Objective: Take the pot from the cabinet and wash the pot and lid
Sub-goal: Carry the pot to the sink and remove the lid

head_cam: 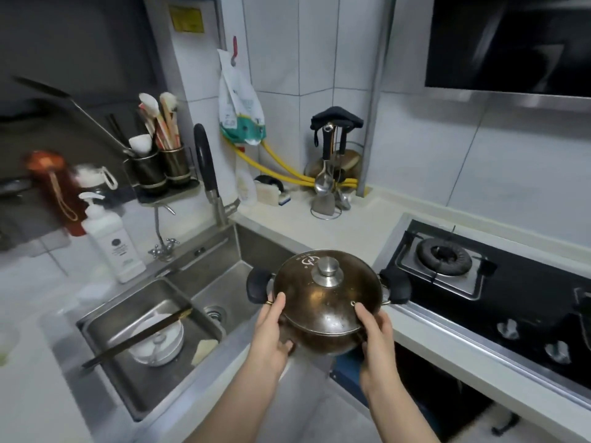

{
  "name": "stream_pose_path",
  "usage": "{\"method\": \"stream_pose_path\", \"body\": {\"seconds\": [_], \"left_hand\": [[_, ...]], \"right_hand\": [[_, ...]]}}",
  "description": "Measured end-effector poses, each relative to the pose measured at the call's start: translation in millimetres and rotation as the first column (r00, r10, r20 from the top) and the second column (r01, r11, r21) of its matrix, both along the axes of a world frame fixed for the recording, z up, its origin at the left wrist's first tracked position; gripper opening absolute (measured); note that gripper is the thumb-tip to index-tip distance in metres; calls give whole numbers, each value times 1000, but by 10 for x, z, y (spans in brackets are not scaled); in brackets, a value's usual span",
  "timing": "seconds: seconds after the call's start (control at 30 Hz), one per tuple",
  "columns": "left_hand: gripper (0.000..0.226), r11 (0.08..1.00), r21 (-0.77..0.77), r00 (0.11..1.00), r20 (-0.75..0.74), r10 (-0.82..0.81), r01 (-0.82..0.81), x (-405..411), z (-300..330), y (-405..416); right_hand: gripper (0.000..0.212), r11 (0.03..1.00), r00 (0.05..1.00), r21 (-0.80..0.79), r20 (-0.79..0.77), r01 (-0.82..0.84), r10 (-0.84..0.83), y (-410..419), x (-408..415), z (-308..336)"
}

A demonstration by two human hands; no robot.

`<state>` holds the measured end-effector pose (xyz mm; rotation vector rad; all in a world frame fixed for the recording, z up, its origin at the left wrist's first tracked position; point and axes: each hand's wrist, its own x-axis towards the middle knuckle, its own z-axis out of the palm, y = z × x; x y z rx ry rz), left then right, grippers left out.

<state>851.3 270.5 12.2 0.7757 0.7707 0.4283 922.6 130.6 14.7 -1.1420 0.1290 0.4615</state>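
While held above the tabletop (319, 225) edge right of the sink (166, 388), the pot (323, 342), lid (319, 298) on, was clamped between left hand (271, 330) and right hand (375, 337).

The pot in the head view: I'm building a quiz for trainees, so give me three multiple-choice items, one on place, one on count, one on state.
1. Where is the pot?
A. held above the counter edge beside the sink
B. on the burner
C. inside the sink

2. How many hands hold it?
A. none
B. one
C. two

3. The lid is:
A. on the pot
B. on the counter
C. in the sink

Answers: 1 A, it hangs between sink and stove; 2 C, left hand and right hand grip its sides; 3 A, it covers the pot.
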Motion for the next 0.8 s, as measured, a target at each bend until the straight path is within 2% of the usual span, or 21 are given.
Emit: {"method": "stream_pose_path", "body": {"seconds": [0.1, 0.2, 0.27, 0.4, 0.53, 0.63, 0.73, 0.8], "left_hand": [[29, 999, 2, 999, 11, 32, -32, 79, 21, 336], [18, 998, -24, 998, 10, 63, -63, 158, -49, 697], [21, 996, -48, 997, 14, 75, -74, 226, -108, 939], [28, 993, 23, 993, 12, 115, -115, 335, -155, 1347], [35, 989, 31, 989, 15, 144, -144, 389, -251, 1740], [36, 967, 6, 967, -1, 254, -254, 485, -354, 2048], [35, 926, -46, 927, -28, 375, -376, 621, -440, 2264], [22, 895, -76, 898, -30, 439, -440, 714, -493, 2377]], "right_hand": [[50, 998, 998, -26, 22, -53, 54, 365, 197, 6], [66, 990, 991, -51, 2, -130, 130, 709, 390, -33], [75, 982, 983, -49, -18, -184, 183, 930, 513, -69], [55, 967, 967, -20, -44, -253, 252, 1365, 693, -99], [58, 946, 936, -20, -155, -324, 318, 1779, 931, -246], [46, 923, 902, -31, -229, -383, 366, 2139, 1167, -386], [67, 891, 865, -37, -260, -453, 429, 2510, 1413, -538], [66, 866, 833, -41, -297, -499, 466, 2720, 1574, -605]]}}
